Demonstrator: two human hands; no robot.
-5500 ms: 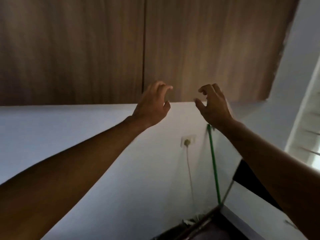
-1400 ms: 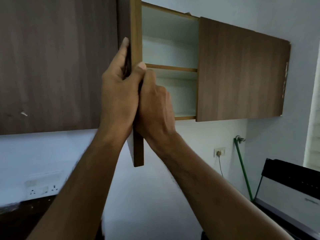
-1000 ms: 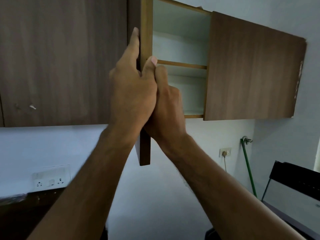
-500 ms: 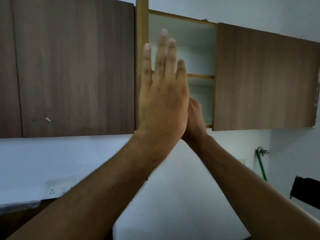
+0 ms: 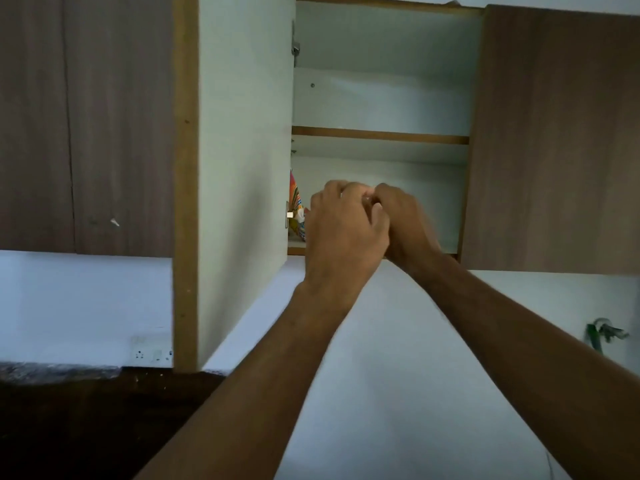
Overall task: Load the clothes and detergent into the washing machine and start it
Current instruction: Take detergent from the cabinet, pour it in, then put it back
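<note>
- The brown wood-grain wall cupboard (image 5: 554, 140) stands with its left door (image 5: 242, 168) swung wide, showing the door's pale inner face and a white interior split by one wood-edged shelf (image 5: 379, 135).
- The upper compartment shows only bare white walls; in the lower compartment a brightly coloured, striped packet (image 5: 297, 209) stands at the far left, just beside the door hinge. Whether it is the detergent cannot be told.
- Below the cupboard runs a plain white wall (image 5: 398, 341) with a white socket plate (image 5: 152, 353) at the left, above a dark counter (image 5: 86, 410) with a speckled edge.
- A green hose with a tap fitting (image 5: 597, 336) shows at the right edge.
- The left hand (image 5: 343, 233) and the right hand (image 5: 407, 226) are raised together at the mouth of the lower compartment, knuckles touching, fingers curled inward.
- Whether either hand grips anything cannot be told: the fingertips are hidden behind the backs of the hands and blurred.
- The coloured packet lies just left of the left hand, partly hidden by it; contact is not visible.
</note>
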